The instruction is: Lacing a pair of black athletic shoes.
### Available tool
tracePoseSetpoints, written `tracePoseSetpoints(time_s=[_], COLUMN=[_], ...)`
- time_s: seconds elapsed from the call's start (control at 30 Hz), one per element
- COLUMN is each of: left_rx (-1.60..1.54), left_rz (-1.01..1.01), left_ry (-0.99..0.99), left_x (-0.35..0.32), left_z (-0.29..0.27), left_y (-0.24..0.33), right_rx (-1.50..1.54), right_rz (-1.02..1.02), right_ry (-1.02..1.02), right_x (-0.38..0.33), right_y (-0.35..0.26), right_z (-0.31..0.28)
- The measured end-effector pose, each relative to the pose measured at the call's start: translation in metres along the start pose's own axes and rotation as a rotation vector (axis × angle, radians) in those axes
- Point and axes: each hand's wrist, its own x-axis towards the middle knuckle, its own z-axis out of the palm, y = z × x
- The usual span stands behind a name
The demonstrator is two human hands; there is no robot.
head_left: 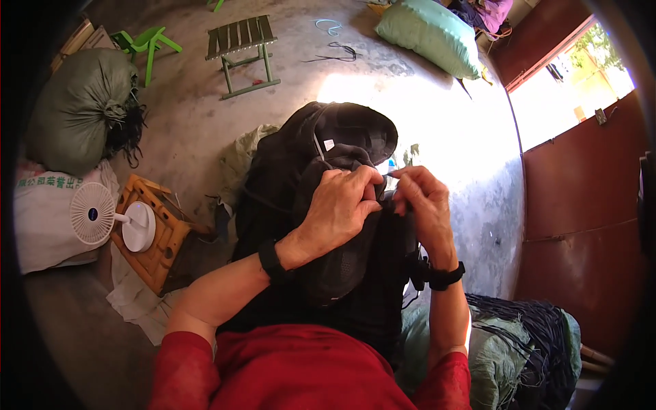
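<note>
A black cloth hat (342,263) lies over my lap, its rounded panel toward me. Beyond it a curved black brim-like piece (369,128) with a small white label inside stands up. My left hand (338,205) is closed, thumb and fingers pinching the hat's right edge. Close beside it, my right hand (425,198) is closed in a pinch at the same edge. A thin dark strip shows between the two hands' fingertips; what exactly the right fingers hold is too small to make out. Both wrists wear black bands.
At left a white fan (93,213) stands on a wooden stool (167,239), near a tied grey-green sack (78,109). A folding stool (240,37) stands ahead. A pale green sack (430,37) lies far right, by the red-brown door (581,205). Dark cords (526,328) drape a bundle at right.
</note>
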Motion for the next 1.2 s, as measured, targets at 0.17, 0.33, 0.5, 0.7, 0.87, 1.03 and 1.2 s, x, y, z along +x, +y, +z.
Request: tracePoseSetpoints(time_s=[0.17, 0.33, 0.5, 0.7, 0.87, 1.03, 1.2], left_rx=[-0.117, 0.190, 0.471, 0.722, 0.707, 0.528, -0.007], left_rz=[-0.138, 0.231, 0.397, 0.558, 0.440, 0.046, -0.187], left_ry=[-0.075, 0.051, -0.188, -0.410, -0.596, -0.996, -0.726], left_x=[0.004, -0.003, -0.013, 0.018, 0.037, 0.065, 0.040], left_z=[-0.006, -0.040, -0.082, -0.099, -0.089, -0.087, -0.080], left_y=[-0.003, -0.007, -0.044, -0.027, -0.034, -0.014, -0.045], right_rx=[0.406, -0.038, -0.144, -0.101, -0.097, -0.100, -0.066], right_rz=[-0.337, -0.161, -0.165, -0.013, 0.077, 0.104, 0.112], right_ry=[0.145, 0.202, 0.418, 0.185, -0.006, -0.096, -0.094], right_x=[-0.010, -0.027, -0.048, -0.059, -0.061, -0.061, -0.057], right_y=[-0.062, -0.044, -0.009, 0.001, 0.005, -0.004, -0.010], right_z=[0.013, -0.020, -0.054, -0.012, 0.022, 0.035, 0.044])
